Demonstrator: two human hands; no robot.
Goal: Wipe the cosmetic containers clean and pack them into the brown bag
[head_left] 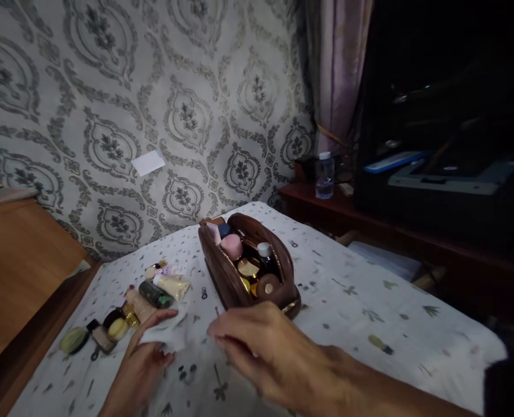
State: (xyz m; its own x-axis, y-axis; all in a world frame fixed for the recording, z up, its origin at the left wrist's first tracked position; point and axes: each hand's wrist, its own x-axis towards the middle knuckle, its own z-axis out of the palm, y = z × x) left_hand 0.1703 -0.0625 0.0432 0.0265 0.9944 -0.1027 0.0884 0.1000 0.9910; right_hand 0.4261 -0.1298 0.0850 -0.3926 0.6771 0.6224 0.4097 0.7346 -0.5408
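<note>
My left hand [137,368] is closed around a crumpled white tissue [172,335], which sticks out between thumb and fingers and is slightly blurred. My right hand [268,347] hovers in front of the brown cosmetic bag [218,272], its fingers curled together; whatever is in them, if anything, is hidden. The bag lies unzipped and holds a pink jar [232,247], a white-capped bottle [264,249], a gold-lidded jar [248,267] and a round brown lid [268,285]. Left of it lie a cream tube [172,286], a dark green bottle [155,294] and a foundation bottle [101,336].
A white patterned sheet [352,324] covers the surface. More cosmetics, including a green round container [73,340], line its left side near a wooden panel [26,260]. A clear bottle [325,176] stands on a dark red ledge at the back right, beside a curtain [341,63].
</note>
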